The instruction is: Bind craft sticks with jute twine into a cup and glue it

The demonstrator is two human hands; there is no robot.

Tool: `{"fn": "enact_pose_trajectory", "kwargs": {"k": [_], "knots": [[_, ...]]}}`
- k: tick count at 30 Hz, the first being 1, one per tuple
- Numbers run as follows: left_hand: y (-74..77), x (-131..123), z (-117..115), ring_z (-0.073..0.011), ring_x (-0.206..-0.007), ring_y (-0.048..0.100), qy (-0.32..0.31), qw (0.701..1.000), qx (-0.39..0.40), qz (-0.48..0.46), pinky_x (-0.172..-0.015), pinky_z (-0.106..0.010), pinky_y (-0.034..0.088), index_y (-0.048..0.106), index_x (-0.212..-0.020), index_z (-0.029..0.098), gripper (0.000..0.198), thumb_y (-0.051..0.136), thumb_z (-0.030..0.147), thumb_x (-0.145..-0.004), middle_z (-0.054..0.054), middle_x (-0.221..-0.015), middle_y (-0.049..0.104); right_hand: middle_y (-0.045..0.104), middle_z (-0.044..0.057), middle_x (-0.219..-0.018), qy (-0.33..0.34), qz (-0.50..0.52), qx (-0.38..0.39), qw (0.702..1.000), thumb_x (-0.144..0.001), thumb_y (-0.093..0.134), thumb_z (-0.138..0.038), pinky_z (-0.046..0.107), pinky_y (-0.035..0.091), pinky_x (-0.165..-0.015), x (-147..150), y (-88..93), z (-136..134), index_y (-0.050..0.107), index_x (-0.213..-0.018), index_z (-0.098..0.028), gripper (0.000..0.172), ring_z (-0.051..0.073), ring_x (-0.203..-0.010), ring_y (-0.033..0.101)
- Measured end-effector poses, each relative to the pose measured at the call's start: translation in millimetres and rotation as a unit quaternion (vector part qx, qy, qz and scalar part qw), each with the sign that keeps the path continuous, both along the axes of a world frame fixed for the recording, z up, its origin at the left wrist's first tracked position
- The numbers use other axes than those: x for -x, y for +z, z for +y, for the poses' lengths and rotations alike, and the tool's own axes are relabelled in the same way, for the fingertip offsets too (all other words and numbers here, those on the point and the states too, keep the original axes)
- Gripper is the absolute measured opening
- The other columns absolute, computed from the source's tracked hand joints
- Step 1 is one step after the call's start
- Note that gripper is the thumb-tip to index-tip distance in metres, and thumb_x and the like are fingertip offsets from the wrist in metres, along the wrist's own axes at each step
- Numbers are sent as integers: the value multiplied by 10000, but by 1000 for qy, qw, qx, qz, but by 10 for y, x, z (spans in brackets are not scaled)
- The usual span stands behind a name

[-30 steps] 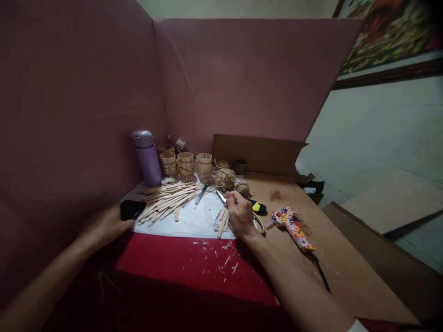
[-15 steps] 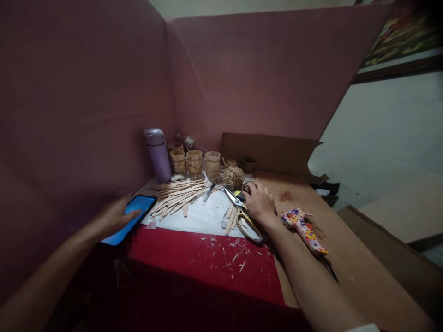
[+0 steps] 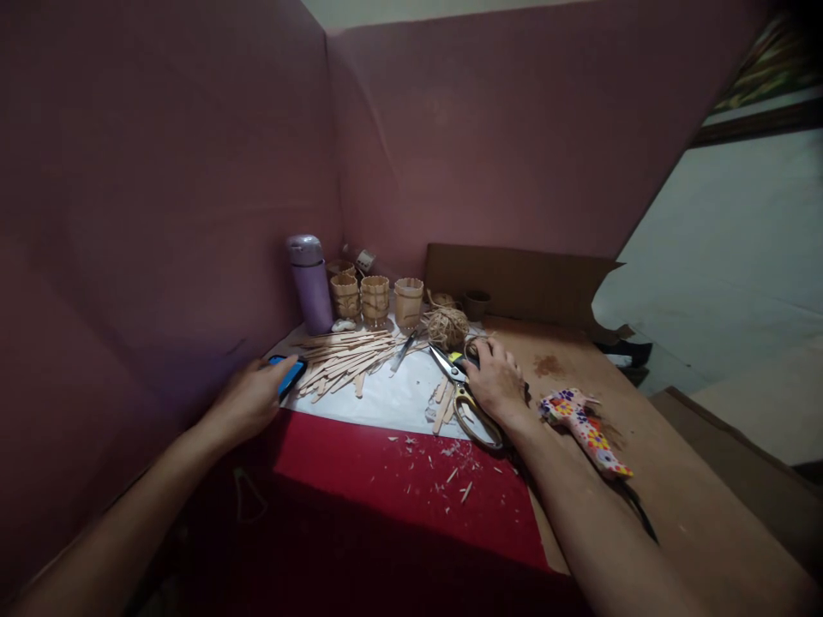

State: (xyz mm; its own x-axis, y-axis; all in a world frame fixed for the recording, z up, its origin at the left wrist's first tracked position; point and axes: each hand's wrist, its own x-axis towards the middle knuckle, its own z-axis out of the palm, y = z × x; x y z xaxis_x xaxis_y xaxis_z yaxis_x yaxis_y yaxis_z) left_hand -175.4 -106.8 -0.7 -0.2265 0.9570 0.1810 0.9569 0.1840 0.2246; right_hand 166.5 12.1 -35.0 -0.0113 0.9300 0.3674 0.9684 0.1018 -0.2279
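Note:
At the left edge of the table, my left hand (image 3: 254,396) is wrapped round a phone (image 3: 292,374) with a lit blue screen, most of it hidden by the hand. My right hand (image 3: 496,377) rests on the brown board just right of the scissors (image 3: 474,416); its fingers curl down over something I cannot make out. A ball of twine (image 3: 447,326) lies just beyond that hand. Flat wooden sticks (image 3: 351,356) are piled on the white sheet (image 3: 379,404) between the hands, with a slim cutter (image 3: 404,351) beside them.
A purple bottle (image 3: 312,287) and several stick-covered cups (image 3: 375,300) stand at the back left. A flower-patterned glue gun (image 3: 588,431) lies on the brown board (image 3: 681,488) at right. Wood scraps litter the red cloth (image 3: 399,488). Cardboard (image 3: 520,278) stands behind.
The view has shifted, so things sit further right. My left hand has closed round the phone, and far less of its screen shows. My right hand stays beside the scissors.

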Motion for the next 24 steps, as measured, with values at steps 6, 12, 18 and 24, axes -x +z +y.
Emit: {"fn": "enact_pose_trajectory", "kwargs": {"k": [6, 12, 18, 24], "knots": [[143, -761, 420, -319, -1323, 365, -149, 983, -36, 101, -1042, -450, 316, 419, -1409, 190, 635, 438, 88, -782, -98, -1443, 465, 455, 130, -1407, 0, 3, 3, 1000, -915, 480, -355, 413, 391, -879, -12, -6, 3, 522, -1291, -180, 416, 325, -1154, 483], [-111, -1355, 331, -308, -1253, 428, -243, 964, -68, 80, -1009, -475, 354, 506, -1310, 157, 444, 446, 179, -871, -125, -1349, 537, 462, 125, -1401, 0, -5, -1, 1000, -918, 485, -358, 399, 383, -888, -13, -11, 5, 514, -1297, -186, 418, 312, -1157, 481], [-385, -1385, 206, -272, -1045, 519, -253, 958, -130, 42, -885, -451, 427, 602, -1152, 148, 312, 480, 147, -865, -132, -1126, 625, 468, 123, -1397, 3, -4, -13, 1000, -915, 496, -360, 400, 389, -888, -17, -38, 17, 523, -1284, -191, 407, 307, -1155, 483], [-456, -1214, -76, -214, -793, 517, -233, 946, -222, 18, -739, -380, 420, 642, -812, 169, 151, 516, 100, -857, -63, -779, 623, 471, 138, -1396, 6, 0, -16, 1000, -904, 511, -350, 413, 390, -890, -19, -48, 28, 523, -1284, -179, 417, 313, -1149, 483]]}}
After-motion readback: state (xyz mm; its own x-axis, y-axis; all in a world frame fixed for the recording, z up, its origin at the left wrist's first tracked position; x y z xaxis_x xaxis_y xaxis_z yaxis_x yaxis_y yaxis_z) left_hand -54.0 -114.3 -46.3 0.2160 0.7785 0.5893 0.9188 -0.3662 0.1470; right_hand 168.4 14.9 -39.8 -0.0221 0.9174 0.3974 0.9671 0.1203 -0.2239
